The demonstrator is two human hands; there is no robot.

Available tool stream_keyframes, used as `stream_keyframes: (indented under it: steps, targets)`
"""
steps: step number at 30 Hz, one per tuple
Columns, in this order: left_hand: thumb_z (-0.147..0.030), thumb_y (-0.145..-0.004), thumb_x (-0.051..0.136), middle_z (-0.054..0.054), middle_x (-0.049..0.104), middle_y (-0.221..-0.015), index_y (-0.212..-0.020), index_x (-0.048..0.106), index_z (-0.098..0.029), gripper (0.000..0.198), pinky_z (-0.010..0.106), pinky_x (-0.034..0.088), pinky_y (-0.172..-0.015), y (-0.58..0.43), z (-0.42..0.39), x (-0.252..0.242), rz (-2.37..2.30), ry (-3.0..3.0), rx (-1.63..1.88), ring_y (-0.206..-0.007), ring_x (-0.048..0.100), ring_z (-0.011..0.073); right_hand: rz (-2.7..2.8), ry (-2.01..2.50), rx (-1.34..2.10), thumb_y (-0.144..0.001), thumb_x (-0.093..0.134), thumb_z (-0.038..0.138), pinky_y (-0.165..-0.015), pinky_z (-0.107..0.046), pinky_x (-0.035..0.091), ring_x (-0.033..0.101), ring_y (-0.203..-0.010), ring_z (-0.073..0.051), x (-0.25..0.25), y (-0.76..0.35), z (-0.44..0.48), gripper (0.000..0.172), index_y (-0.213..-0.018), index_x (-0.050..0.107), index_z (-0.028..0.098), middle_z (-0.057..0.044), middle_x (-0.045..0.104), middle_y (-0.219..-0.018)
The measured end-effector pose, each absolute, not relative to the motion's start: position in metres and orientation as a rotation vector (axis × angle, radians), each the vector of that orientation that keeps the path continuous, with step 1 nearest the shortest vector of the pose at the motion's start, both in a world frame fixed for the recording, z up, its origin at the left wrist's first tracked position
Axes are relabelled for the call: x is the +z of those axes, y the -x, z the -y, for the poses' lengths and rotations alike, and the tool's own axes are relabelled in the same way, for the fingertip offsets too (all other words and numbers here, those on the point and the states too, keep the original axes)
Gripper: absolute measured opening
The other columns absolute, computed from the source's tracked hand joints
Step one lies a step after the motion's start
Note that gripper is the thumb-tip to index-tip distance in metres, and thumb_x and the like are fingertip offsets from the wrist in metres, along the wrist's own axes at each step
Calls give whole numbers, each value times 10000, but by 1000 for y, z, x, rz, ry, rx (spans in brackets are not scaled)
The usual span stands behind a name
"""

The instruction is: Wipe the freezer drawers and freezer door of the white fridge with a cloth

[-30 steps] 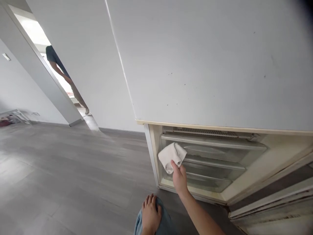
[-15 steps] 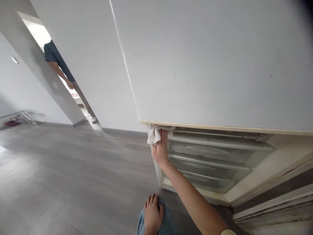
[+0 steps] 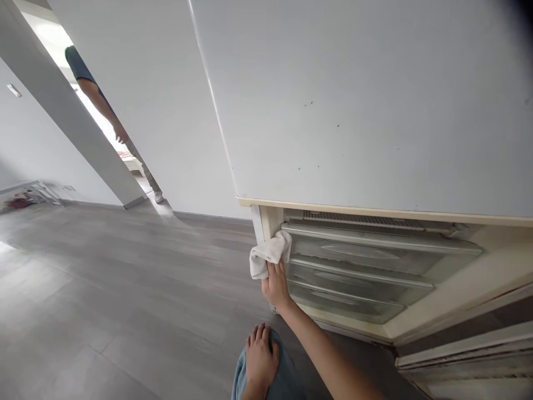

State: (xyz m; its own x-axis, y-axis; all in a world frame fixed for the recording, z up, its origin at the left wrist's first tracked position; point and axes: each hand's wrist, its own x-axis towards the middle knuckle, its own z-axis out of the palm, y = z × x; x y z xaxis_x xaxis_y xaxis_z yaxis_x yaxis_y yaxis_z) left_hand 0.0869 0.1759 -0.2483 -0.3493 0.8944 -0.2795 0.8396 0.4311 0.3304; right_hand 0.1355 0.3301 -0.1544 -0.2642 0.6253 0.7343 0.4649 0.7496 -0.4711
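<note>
My right hand [image 3: 275, 284] grips a crumpled white cloth [image 3: 268, 253] and presses it against the left inner frame [image 3: 266, 222] of an open freezer compartment. Clear plastic drawers [image 3: 358, 266] are stacked inside, just right of the cloth. My left hand [image 3: 260, 358] lies flat with fingers spread on my knee in blue jeans [image 3: 283, 383], near the bottom edge of the view. The closed white upper door [image 3: 366, 100] of the fridge hangs above the cloth.
The open freezer door [image 3: 466, 361] stands at the lower right. Grey wood-look floor [image 3: 104, 294] spreads to the left. Another person [image 3: 89, 89] stands in a bright doorway at the far left. Some small items [image 3: 25, 197] lie on the floor by the wall.
My right hand carried the cloth from the drawer fronts up to the frame's top left corner, then slid it down the left frame. The person in the doorway shifted.
</note>
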Motion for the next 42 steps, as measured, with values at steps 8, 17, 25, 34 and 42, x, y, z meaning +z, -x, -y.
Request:
stream_keyframes:
  steps: [8,17,25,34,42]
  targets:
    - [-289,-854,315,32,511,-1504,-1363,521,-209,555,403,255,-1198,-86,-176,-247,-2269,-1461,167,-1437,355,232,1998,906,281,-895,394,176,-1070,-592,427,389,-1385,-328,-252,-145,-317,595,-1489,358,173,-159,472,-1460]
    - [-286,-860,318,21,521,-1496,-1345,538,-221,537,379,242,-1203,-88,-176,-249,-2268,-1459,196,-1432,360,218,2223,1127,336,-878,408,142,-1094,-465,439,508,-1296,-277,-333,-170,-305,503,-1363,533,109,-160,563,-1379]
    - [-285,-858,320,18,513,-1503,-1344,538,-230,536,416,254,-1202,-90,-177,-252,-2257,-1451,192,-1439,355,232,2489,1384,611,-782,422,55,-1184,-433,288,417,-1381,-238,-366,-196,-305,636,-1401,516,168,-102,469,-1485]
    - [-273,-857,320,22,502,-1512,-1358,528,-226,545,414,262,-1203,-90,-179,-256,-2257,-1470,163,-1442,355,232,2614,1560,931,-726,403,51,-1187,-445,224,349,-1421,-238,-401,-209,-315,770,-1473,431,237,-28,350,-1561]
    - [-295,-866,322,27,508,-1506,-1355,527,-237,534,440,272,-1200,-86,-180,-254,-2261,-1446,156,-1440,357,246,2539,1593,1014,-756,389,85,-1161,-403,261,428,-1369,-237,-398,-248,-327,725,-1472,432,186,-66,481,-1478]
